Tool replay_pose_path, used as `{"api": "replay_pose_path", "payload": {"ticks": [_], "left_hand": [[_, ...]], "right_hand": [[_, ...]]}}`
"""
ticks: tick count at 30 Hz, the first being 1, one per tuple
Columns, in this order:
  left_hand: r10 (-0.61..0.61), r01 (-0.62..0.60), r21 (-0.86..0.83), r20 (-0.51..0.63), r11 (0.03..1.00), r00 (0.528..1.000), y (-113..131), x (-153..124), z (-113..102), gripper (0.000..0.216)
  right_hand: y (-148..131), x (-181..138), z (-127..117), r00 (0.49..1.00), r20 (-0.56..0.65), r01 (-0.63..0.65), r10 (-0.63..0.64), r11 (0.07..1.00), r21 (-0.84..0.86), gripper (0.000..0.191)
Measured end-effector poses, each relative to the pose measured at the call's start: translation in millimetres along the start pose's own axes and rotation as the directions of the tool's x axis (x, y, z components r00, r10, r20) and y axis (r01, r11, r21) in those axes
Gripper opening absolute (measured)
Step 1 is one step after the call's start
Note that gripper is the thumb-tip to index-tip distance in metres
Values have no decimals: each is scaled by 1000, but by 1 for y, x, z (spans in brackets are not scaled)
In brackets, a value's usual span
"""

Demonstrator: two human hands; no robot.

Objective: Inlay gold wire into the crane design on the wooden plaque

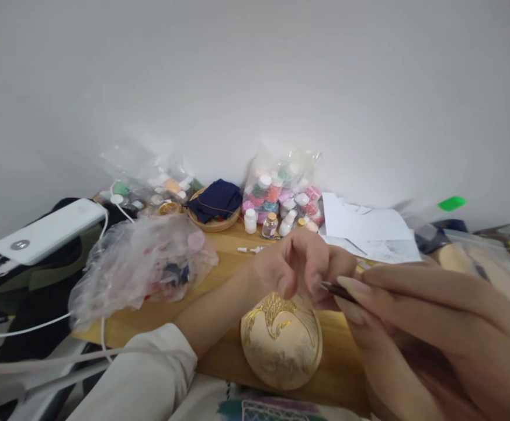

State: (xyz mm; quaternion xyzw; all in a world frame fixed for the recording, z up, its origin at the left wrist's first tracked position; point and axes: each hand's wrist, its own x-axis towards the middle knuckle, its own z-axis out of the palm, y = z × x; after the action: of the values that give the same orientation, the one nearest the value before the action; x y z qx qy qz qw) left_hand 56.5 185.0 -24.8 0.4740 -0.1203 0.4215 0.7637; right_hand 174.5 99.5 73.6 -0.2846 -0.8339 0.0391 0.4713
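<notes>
My right hand (pixel 430 321), large and close at the right, pinches a thin dark pointed tool (pixel 342 290); its kind is not clear. The tip of the tool meets or nearly meets a fingertip of my left hand (pixel 301 266). That hand is bent at the wrist, its fingers curled but apart, with no held thing visible between them. Below it lies a round pale disc (pixel 276 356) bearing raised gold lines on its upper part and grey sketch marks lower down. My left hand hides part of the disc's top edge.
On the wooden table (pixel 224 374) a crumpled clear bag (pixel 141 269) lies left. Behind stand a basket with dark blue cloth (pixel 215 202), small bottles (pixel 270 225) and a bag of colourful jars (pixel 263 196). White papers (pixel 368 228) lie right; a white power bank (pixel 48 231) with cables sits left.
</notes>
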Motion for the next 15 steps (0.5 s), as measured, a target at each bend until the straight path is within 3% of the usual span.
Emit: {"api": "replay_pose_path", "payload": {"ticks": [2, 3, 7, 13, 15], "left_hand": [[26, -17, -46, 216, 999, 976, 5, 1, 1, 53], [36, -26, -48, 219, 998, 975, 8, 1, 3, 54], [32, -35, 17, 124, 999, 992, 14, -1, 6, 59], [19, -37, 105, 172, 994, 985, 4, 1, -3, 70], [7, -12, 241, 20, 970, 1000, 13, -2, 2, 72]], "right_hand": [[4, 2, -4, 998, 18, 65, -64, 997, -39, 10], [6, 2, -5, 997, 26, 71, -70, 996, -54, 10], [10, -5, -7, 998, 50, 38, -32, 993, -108, 10], [9, -10, -7, 997, 73, -29, 39, 991, -133, 13], [11, -10, -10, 997, 76, 2, 9, 989, -150, 15]]}}
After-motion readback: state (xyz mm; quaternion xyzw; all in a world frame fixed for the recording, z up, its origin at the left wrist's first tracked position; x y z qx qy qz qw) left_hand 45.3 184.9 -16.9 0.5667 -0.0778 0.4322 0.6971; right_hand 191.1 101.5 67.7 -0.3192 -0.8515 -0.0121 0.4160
